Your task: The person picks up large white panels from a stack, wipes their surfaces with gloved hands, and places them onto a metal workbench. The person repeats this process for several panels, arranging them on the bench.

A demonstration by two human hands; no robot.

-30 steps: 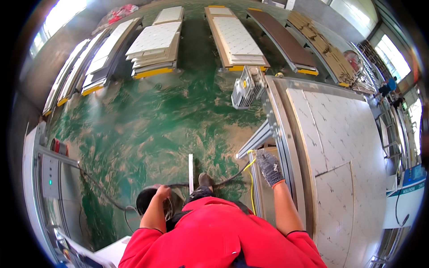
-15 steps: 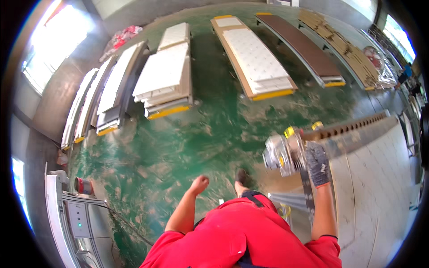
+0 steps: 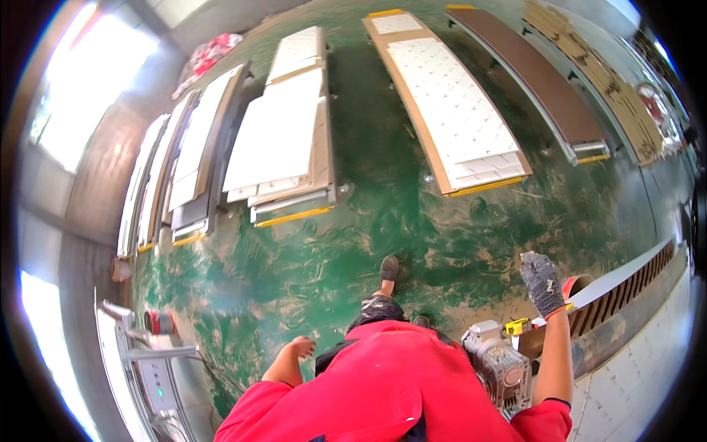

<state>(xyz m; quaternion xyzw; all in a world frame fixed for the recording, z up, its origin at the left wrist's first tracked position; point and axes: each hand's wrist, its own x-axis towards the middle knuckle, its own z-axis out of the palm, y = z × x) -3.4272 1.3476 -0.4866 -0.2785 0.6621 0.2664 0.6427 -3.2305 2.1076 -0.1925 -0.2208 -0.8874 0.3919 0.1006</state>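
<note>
My bare left hand hangs low beside my body over the green floor, open and holding nothing, its fingers loosely bent. At the right, my right hand wears a dark grey knit glove with an orange cuff. It is raised in the air, fingers loosely extended, with nothing visible in it. Close below the glove stands a machine with a silver motor and gearbox, a yellow fitting and a long slotted metal beam. A red-rimmed round duct shows just beside the glove.
Ahead stand low racks bearing white panels, a long row of patterned white boards, brown boards and cardboard-coloured pieces. A control cabinet is at the lower left, near a red-and-grey cylinder. Sawdust streaks the green floor.
My right hand has left the machine's motor end and risen into the air. I have stepped forward, and the machine now sits lower in view. My left hand has swung back and loosened.
</note>
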